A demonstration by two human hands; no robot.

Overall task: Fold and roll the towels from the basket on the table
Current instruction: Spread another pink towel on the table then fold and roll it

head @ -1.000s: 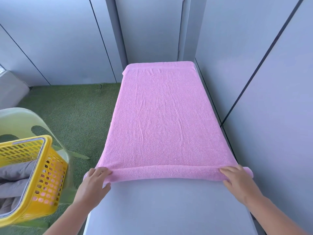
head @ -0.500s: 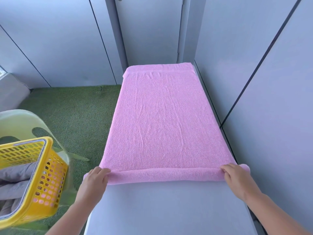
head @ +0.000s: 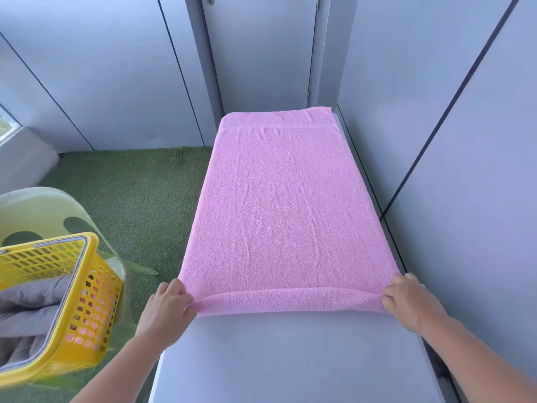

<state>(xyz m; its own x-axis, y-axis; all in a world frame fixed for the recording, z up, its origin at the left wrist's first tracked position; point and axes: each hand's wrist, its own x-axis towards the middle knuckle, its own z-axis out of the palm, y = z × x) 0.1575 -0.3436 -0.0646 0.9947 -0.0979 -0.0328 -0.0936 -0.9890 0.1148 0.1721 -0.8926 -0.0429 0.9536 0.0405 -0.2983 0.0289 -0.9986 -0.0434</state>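
Pinching the rolled near edge of pink towel (head: 284,213) (spread flat on grey surface (head: 290,359)) with left grip (head: 167,308) and right grip (head: 409,301), one at each end.

Light: bright, even daylight, cool bluish cast | Source: brightest at the window (head: 6,128), far left | Shadows: soft, faint on the table (head: 290,359) | Blur: basket (head: 96,301) motion-smeared, centre sharp | Edges: wall panels (head: 465,126) bow, wide-angle

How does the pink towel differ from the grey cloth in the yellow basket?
The pink towel lies spread flat on the table, near edge rolled; the grey cloth sits bunched in the basket. Left hand and right hand grip the pink towel; the grey cloth is untouched. Both are fabric.
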